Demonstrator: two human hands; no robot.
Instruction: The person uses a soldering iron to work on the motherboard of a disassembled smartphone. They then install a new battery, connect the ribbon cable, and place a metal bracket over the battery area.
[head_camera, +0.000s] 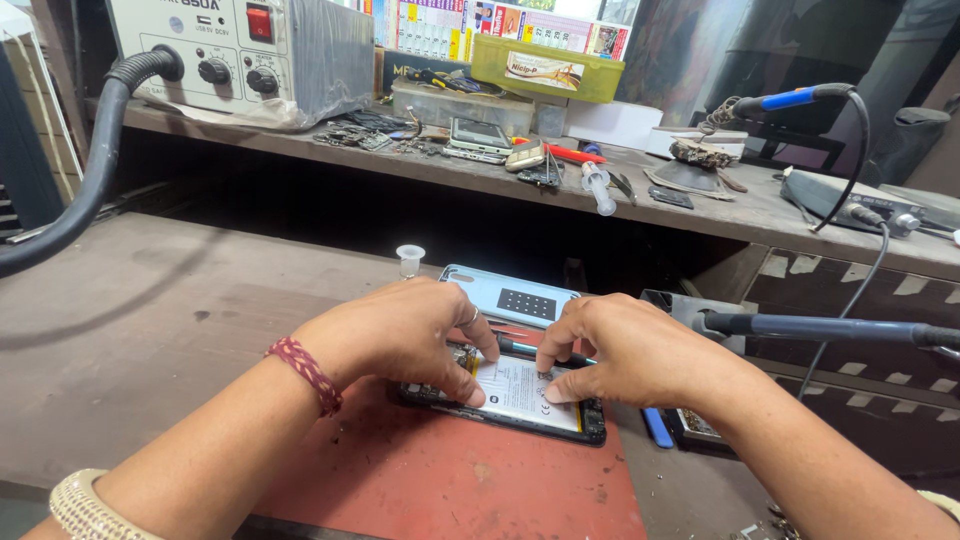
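We see opened phone (520, 400) on red mat (450, 480), long axis 10-to-4 o'clock. Left hand (400, 335) fingertips curled, pressing its 10 o'clock end; right hand (625, 350) nearer battery (520, 385), fingers bent, pressing, gripping nothing.

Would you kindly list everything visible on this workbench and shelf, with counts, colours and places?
Opened phone: one, black frame with white battery, on the red mat.
Red mat: one, near edge of the bench.
Back cover: one, pale blue, just behind the phone.
Small vial: one, clear, on the bench behind the left hand.
Blue-handled tool: one, right of the phone.
Soldering iron: one, dark, at right.
Hot-air station: one, grey with a red switch, shelf left.
Black hose: one, from the station.
Yellow-green box: one, shelf rear.
Syringe: one, clear, on the shelf.
Left hand: on the phone's left end, red thread band at the wrist.
Right hand: thumb pressing on the battery.
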